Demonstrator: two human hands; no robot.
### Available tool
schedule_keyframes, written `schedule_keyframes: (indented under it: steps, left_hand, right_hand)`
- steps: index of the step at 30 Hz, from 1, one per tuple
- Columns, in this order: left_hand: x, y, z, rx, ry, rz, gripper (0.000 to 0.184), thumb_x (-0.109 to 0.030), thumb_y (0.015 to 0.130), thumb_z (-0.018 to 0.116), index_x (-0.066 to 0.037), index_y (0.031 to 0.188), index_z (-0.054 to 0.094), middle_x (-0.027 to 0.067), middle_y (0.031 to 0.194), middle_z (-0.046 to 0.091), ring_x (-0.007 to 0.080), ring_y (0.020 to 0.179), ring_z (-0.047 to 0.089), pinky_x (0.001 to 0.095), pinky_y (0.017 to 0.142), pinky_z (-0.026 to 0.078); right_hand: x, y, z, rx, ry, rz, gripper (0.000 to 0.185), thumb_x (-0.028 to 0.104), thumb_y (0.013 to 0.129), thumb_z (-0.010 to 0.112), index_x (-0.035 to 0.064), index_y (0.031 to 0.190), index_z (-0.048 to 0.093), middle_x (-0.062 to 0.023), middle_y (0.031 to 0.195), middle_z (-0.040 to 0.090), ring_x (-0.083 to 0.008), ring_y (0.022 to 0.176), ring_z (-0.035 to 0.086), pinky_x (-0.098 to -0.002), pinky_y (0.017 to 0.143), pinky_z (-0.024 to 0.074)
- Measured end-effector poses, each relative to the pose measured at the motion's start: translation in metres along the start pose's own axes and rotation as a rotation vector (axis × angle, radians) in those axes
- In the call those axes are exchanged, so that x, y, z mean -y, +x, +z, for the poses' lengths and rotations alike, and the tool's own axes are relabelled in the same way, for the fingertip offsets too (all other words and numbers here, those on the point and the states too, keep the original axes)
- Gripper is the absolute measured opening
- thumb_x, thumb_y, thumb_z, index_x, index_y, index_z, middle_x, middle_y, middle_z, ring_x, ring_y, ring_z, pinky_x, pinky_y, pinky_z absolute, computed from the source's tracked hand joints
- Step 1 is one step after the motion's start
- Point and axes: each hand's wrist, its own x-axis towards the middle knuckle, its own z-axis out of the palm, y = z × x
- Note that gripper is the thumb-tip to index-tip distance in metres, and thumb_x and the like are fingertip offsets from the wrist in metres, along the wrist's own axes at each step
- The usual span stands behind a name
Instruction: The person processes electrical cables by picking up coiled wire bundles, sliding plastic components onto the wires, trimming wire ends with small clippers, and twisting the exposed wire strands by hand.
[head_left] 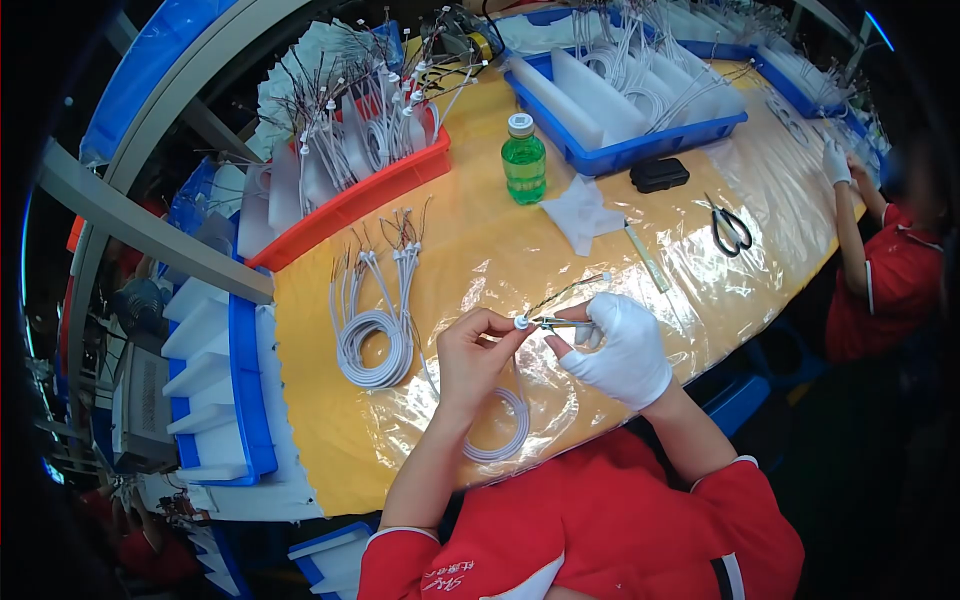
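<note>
My bare left hand [474, 352] pinches a cable near its small white end fitting [521, 322]. Thin dark wires with a little white plug [606, 277] fan out from that fitting. The same cable's coil [497, 428] lies on the table below my wrist. In a white glove with bare fingertips, my right hand [622, 350] grips tweezers [560, 323], their tips at the wires beside the fitting. To the left rests a bundle of coiled white cables [375, 349], wire ends pointing away from me.
A red bin [350, 208] and a blue bin [650, 140] hold cables. Between them stands a green bottle [524, 160]. Nearby lie a white cloth [583, 214], a black case [660, 175], a pen-like cutter [646, 256] and scissors [731, 230]. A co-worker [885, 250] works at right.
</note>
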Motion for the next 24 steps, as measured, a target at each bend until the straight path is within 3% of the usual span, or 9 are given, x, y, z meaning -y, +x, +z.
schedule_keyframes:
  steps: [17,23,24]
  left_hand:
    - [-0.006,-0.003,0.005,-0.094,0.173,0.198,0.008,0.003,0.072,0.07,0.003,0.075,0.063,0.0049,0.072,0.056,0.0087,0.061,0.056,0.0202,0.051,0.044]
    - [-0.004,-0.002,0.005,-0.088,0.158,0.161,0.008,0.004,0.072,0.07,0.004,0.074,0.062,0.0044,0.074,0.056,0.009,0.062,0.056,0.0206,0.054,0.046]
    - [-0.002,-0.002,0.005,-0.082,0.127,0.136,0.008,0.005,0.073,0.069,0.004,0.074,0.061,0.0042,0.075,0.056,0.0089,0.062,0.056,0.0209,0.054,0.046]
  right_hand:
    - [0.006,0.001,-0.001,0.07,-0.02,0.033,0.023,0.015,0.061,0.078,0.0038,0.076,0.064,-0.0064,0.059,0.053,-0.0214,0.054,0.054,-0.0308,0.051,0.0437]
    - [0.002,-0.005,0.003,0.103,-0.05,0.0,0.019,0.019,0.07,0.073,0.004,0.078,0.063,-0.0059,0.062,0.057,-0.0209,0.055,0.058,-0.032,0.053,0.0463]
    - [0.004,-0.005,0.002,0.133,0.095,0.164,0.02,0.016,0.07,0.074,0.0024,0.08,0.064,-0.0061,0.062,0.057,-0.0178,0.055,0.057,-0.0287,0.053,0.0452]
